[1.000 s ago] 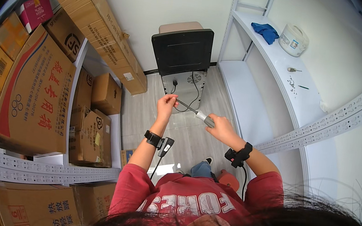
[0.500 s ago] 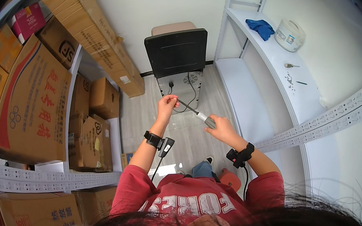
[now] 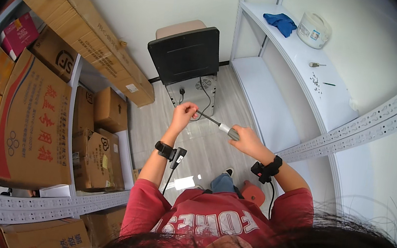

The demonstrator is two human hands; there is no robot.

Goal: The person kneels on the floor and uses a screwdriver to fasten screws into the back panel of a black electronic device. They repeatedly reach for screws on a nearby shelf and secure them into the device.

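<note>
My right hand (image 3: 247, 142) is wrapped around the grey and white handle of a screwdriver (image 3: 227, 130). Its dark shaft slants up and left toward my left hand (image 3: 184, 116), whose fingers pinch closed at the tip. Anything small between those fingertips is too tiny to make out. Both hands are held in mid-air, apart from the appliance (image 3: 190, 96) beyond them. That appliance has a metal back with a round vent, a plug and a dark cord, and a tilted black panel (image 3: 185, 53) above.
Shelves with cardboard boxes (image 3: 35, 124) line the left, and a long carton (image 3: 88, 31) leans behind them. On the right shelf (image 3: 332, 108) are a blue cloth (image 3: 280, 23), a white rice cooker (image 3: 314, 30), another small tool (image 3: 317, 64), scattered small pieces and a green stick (image 3: 329, 84). A red stool (image 3: 253, 194) stands near my feet.
The view has shifted slightly, so the surroundings sit a little farther left. Both hands keep the same hold on the screwdriver, with hardly any movement.
</note>
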